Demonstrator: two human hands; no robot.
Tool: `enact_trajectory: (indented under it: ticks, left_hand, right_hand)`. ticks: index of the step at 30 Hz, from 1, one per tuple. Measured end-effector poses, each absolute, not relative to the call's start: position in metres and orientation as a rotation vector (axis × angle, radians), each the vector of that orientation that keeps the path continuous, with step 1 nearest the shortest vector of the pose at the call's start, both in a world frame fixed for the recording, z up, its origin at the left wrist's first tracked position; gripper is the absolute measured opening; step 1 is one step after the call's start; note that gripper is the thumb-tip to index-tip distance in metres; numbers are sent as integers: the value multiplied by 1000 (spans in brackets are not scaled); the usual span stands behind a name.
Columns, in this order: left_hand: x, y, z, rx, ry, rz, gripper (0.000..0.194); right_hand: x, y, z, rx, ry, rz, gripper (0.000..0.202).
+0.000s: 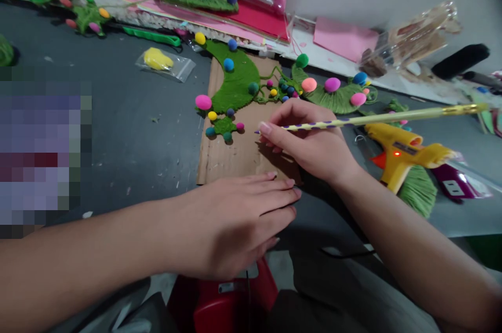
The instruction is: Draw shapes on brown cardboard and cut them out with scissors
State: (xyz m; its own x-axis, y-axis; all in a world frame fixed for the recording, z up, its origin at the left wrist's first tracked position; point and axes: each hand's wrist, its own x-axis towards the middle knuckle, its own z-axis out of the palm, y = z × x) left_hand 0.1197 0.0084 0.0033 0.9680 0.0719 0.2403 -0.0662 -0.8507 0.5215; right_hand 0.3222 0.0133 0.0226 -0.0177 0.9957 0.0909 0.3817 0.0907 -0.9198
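My right hand (309, 137) is closed around a yellow pencil with purple spots (349, 121), its tip just over a piece of brown cardboard (247, 150). My left hand (239, 213) lies flat with fingers stretched along the cardboard's near edge. On the cardboard's far part rests a green yarn-wrapped crescent (237, 79) with coloured pompoms at its edges. Left of the pencil tip sits a small green star (223, 126) with pompoms on its points. Another pompom star (288, 90) and a green yarn-wrapped piece (335, 95) lie beyond my right hand.
A yellow hot glue gun (396, 155) with a lit red light lies at right, over a green yarn-wrapped shape (419, 192). A bagged yellow piece (159, 59) and a green cutter (151, 36) are at left. Coloured sheets (270, 24) line the wall.
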Motion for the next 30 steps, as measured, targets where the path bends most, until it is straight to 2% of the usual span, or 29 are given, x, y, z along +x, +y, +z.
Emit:
enact_trajectory:
  ticks: [7,13,23,30]
  left_hand:
    - [119,10,6,2560,7,284,47]
    - [123,8,5,2505,-6,276,52]
    - [121,9,8,2531,-123,265,58]
    - [120,9,8,2586,-168,190,73]
  right_hand:
    - [318,8,31,-1401,-1435,968,38]
    - [318,8,32,-1419,-1517,861,37]
    - [321,-8,30,-1422,-1315,1108,37]
    - [311,-26,20,-1483,-1290,1086,34]
